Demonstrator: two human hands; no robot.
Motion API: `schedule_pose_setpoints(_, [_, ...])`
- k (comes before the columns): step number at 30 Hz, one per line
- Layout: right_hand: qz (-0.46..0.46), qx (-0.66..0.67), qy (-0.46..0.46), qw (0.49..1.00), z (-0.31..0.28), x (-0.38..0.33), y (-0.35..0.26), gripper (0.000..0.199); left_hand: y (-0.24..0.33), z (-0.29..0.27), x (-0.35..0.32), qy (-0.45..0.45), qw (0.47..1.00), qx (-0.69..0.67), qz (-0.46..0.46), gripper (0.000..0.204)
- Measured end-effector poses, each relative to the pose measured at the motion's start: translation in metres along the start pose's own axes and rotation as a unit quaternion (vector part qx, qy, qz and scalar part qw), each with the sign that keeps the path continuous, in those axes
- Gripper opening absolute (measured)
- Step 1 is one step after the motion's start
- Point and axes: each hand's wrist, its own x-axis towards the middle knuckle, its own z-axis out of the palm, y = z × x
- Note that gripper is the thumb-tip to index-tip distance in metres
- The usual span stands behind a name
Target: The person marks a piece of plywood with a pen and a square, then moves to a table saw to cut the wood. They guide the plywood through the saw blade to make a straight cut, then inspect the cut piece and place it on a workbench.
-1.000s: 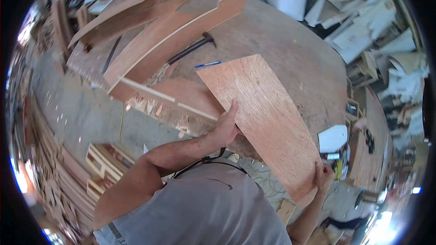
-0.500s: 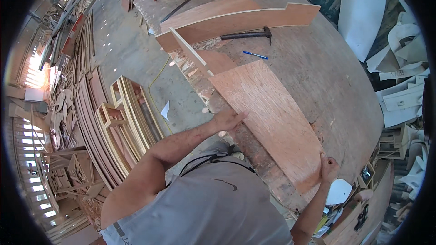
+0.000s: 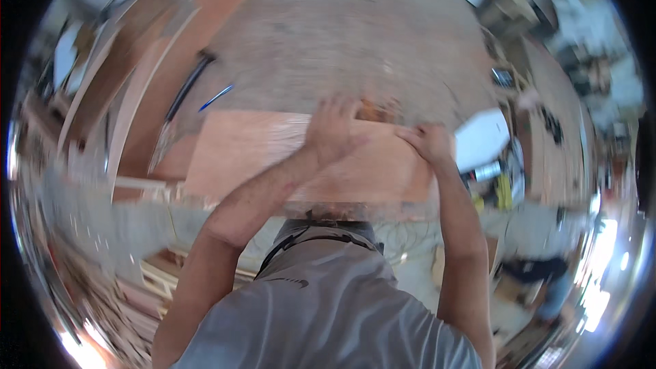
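Observation:
A rectangular plywood panel lies flat along the near edge of the worktable, in front of my body. My left hand rests open on its upper face near the far edge, palm down with the fingers stretched away from me. At the panel's right end, my right hand is closed on the far corner, thumb pointing left over the wood; its other fingers are partly hidden. Beyond the panel's left part lie a blue pen and a hammer with a dark handle. Motion blurs the picture.
Curved plywood pieces stand on edge at the table's left. White sheet pieces and assorted items are beyond its right end. Another person is low at the right, blurred. Timber frames lie on the floor at left.
The view has swung to the right, so the panel now lies crosswise before me. My left hand has moved from the panel's near edge onto its face; my right remains at the right end.

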Motion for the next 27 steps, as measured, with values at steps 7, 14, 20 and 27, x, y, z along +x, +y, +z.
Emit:
schedule_pose_setpoints(7, [-0.050, 0.161, 0.263, 0.950, -0.005, -0.040, 0.033, 0.036, 0.022, 0.047, 0.040, -0.282, 0.948, 0.100, -0.107, 0.066])
schedule_pose_setpoints(14, [0.251, 0.449, 0.156, 0.843, 0.041, -0.219, 0.129, 0.025, 0.032, 0.040, 0.043, -0.275, 0.943, 0.127, -0.135, 0.065])
schedule_pose_setpoints(20, [0.181, 0.644, 0.262, 0.695, 0.074, -0.218, 0.087, 0.027, 0.025, 0.049, 0.048, -0.235, 0.955, 0.106, -0.147, 0.053])
schedule_pose_setpoints(27, [0.181, 0.678, 0.293, 0.649, 0.088, -0.196, 0.080, 0.023, 0.000, 0.044, 0.049, -0.244, 0.954, 0.061, -0.162, 0.048])
